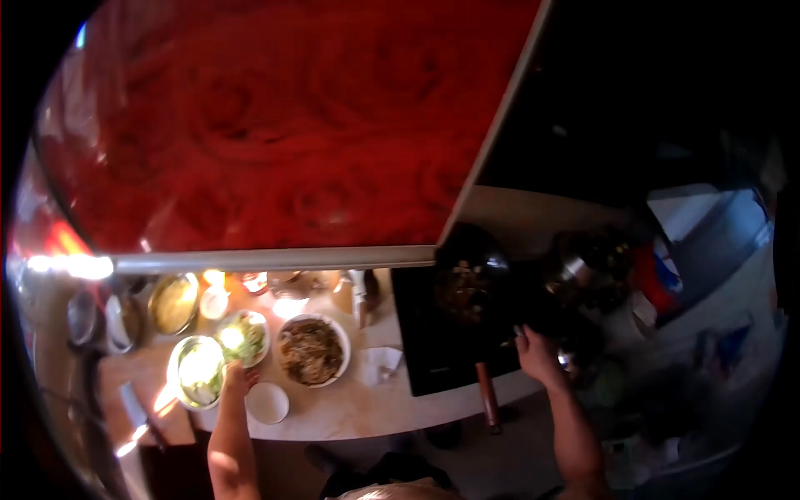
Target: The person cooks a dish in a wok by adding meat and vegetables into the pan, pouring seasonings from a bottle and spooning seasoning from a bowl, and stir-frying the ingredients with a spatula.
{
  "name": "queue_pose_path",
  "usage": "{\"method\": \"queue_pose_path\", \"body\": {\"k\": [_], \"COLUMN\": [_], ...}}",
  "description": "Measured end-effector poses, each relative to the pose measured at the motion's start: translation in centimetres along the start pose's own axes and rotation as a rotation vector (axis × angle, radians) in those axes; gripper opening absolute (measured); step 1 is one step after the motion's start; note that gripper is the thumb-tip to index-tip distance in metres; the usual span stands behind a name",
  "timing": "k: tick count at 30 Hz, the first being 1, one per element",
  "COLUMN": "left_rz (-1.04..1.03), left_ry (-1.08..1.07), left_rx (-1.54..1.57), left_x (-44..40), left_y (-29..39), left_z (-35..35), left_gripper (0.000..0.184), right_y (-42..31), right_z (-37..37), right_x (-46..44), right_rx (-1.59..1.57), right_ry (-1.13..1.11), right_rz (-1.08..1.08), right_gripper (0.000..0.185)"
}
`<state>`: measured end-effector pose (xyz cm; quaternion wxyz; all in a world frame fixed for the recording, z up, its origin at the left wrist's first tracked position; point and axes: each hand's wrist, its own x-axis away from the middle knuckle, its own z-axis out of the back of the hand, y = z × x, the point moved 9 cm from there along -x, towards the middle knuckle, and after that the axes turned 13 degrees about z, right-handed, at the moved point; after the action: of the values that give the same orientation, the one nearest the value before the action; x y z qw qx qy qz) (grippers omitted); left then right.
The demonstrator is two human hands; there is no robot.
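Observation:
My left hand [236, 382] is closed at the right rim of a white bowl of pale green chopped vegetables [200, 372], near the cutting board; its fingertips are partly hidden. A second bowl of chopped greens [244, 340] stands just behind that hand, and a small white bowl [267, 403] is to its right. Over the right part of the dark stove, my right hand [537, 356] has its fingers curled together, and what they hold is too dark to make out. To its left, a dark wok [467, 292] with pieces of food sits on the stove, and a reddish-brown handle [487, 396] sticks out over the front edge.
A big bowl of brown shredded food [313, 352] stands mid-counter, beside a crumpled white paper [381, 365]. A knife [136, 408] lies on the cutting board [171, 425]. A red cabinet door [292, 133] hangs above the counter. Metal cookware [575, 268] stands behind my right hand.

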<state>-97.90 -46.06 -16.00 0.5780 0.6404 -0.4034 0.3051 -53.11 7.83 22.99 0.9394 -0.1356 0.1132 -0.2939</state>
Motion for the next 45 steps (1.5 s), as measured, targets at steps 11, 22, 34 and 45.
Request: {"method": "queue_pose_path", "body": {"k": [11, 22, 34, 45], "left_rz": [0.016, -0.057, -0.112, -0.272], "left_ry": [0.133, 0.134, -0.018, -0.258], "left_rx": [0.713, 0.593, 0.567, 0.492], "left_x": [-2.0, -2.4, 4.6, 11.5], "left_y": [-0.1, -0.5, -0.3, 0.7], "left_z": [-1.2, -1.2, -4.2, -4.4], "left_gripper": [0.028, 0.031, 0.039, 0.041], "right_y": [-0.4, 8.4, -3.9, -5.0], "right_z": [1.2, -1.8, -0.5, -0.4], "right_x": [-1.8, -9.0, -8.2, 1.0], "right_rx": [-0.027, -0.528, 0.221, 0.233], "right_ry": [-0.147, -0.472, -0.095, -0.268], "right_rz": [-0.114, -0.586, 0.025, 0.172], "right_gripper": [0.027, 0.027, 0.034, 0.045]}}
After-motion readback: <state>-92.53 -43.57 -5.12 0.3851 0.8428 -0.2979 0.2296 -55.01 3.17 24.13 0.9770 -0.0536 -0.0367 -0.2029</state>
